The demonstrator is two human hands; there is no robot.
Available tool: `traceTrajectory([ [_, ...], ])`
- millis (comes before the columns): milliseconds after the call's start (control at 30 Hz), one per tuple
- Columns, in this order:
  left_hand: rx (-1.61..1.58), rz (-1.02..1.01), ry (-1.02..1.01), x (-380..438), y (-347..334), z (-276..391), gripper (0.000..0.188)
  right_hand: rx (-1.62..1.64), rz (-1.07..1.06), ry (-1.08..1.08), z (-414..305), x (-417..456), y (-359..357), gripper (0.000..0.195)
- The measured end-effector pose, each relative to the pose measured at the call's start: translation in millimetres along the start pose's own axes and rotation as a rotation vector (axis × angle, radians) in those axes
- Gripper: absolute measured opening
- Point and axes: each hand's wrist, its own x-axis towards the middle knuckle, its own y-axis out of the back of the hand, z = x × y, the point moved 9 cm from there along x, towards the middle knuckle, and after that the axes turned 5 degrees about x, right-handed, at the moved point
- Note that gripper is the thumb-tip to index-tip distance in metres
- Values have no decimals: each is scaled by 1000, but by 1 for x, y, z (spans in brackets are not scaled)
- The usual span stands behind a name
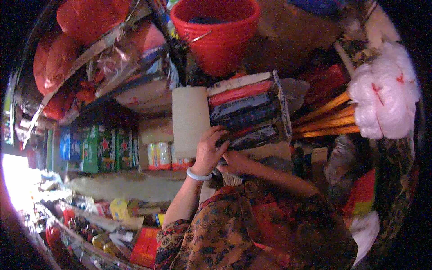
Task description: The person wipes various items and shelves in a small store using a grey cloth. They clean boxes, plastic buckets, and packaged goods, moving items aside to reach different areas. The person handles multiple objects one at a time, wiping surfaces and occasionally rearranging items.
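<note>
My left hand (212, 144), with a pale bangle at its wrist, reaches over the near left corner of an open cardboard box (287, 114). Its fingers bend beside the dark wrapped packets (244, 114) in the box; whether they grip one is unclear. A red packet (240, 92) lies in the same row. My right hand (232, 162) comes in from the right, just below the left one and close to it. Its fingertips are partly hidden and blurred, so any hold does not show. A pale box flap (190, 118) stands at the box's left side.
Beyond the box stands a red bucket (216, 44). To the right, a white fluffy bundle (383, 94) with orange sticks juts over the goods. Green cartons (106, 148) fill a low shelf at left, below red bags (60, 64). More packaged goods (121, 207) lie at lower left.
</note>
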Motion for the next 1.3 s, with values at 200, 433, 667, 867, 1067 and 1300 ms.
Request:
traceTrajectory([
  [200, 171, -12, -26, 16, 8, -52, 56, 309, 389, -58, 31, -51, 35, 65],
  [433, 177, -78, 288, 4, -14, -104, 100, 513, 1095, -438, 58, -173, 132, 39],
  [667, -17, -169, 583, 0, -43, -147, 114, -223, 780, -784, 126, -177, 223, 75],
  [867, -279, -211, 539, 9, -117, -181, 94, -215, 836, -726, 286, -211, 219, 61],
  [1067, -389, 4, 461, -7, -54, -210, 66, 55, 657, -629, 249, -165, 224, 60],
  [1300, -814, 95, 586, -76, 67, -222, 51, 187, 728, -519, 105, -83, 181, 68],
])
